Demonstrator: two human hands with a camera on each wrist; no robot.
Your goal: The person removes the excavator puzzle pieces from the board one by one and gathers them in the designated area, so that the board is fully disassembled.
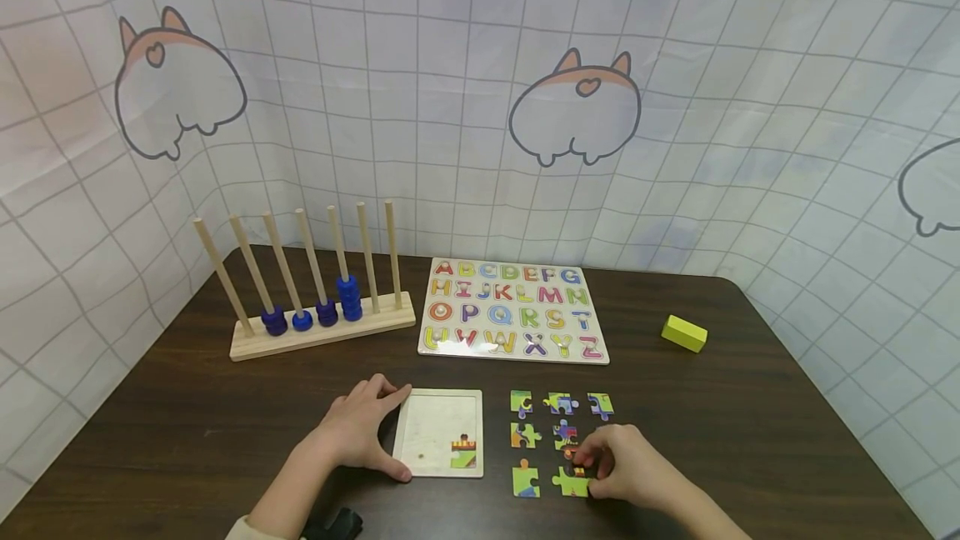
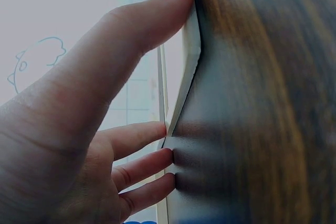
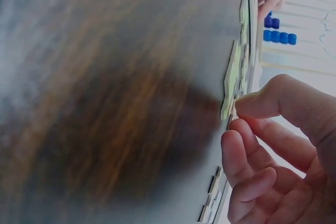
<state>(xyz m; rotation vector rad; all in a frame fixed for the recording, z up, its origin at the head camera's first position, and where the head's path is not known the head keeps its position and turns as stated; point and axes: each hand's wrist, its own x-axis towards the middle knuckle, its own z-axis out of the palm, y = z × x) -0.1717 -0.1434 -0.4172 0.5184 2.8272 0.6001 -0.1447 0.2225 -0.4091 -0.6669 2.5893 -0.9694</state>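
Note:
A square wooden puzzle tray lies in front of me, with a red, orange and green puzzle section in its lower right corner. My left hand spans the tray's left side, thumb at the near corner and index finger at the far one. In the left wrist view, its fingers are fairly straight and the thumb presses the edge. My right hand pinches a small puzzle piece with thumb and index finger, largely hidden by the fingers. Beside it lies a green puzzle piece.
Several loose jigsaw pieces lie in rough rows right of the tray. Behind are an alphabet peg board and a wooden peg stand with blue rings. A yellow block sits back right. A black object lies near the left forearm.

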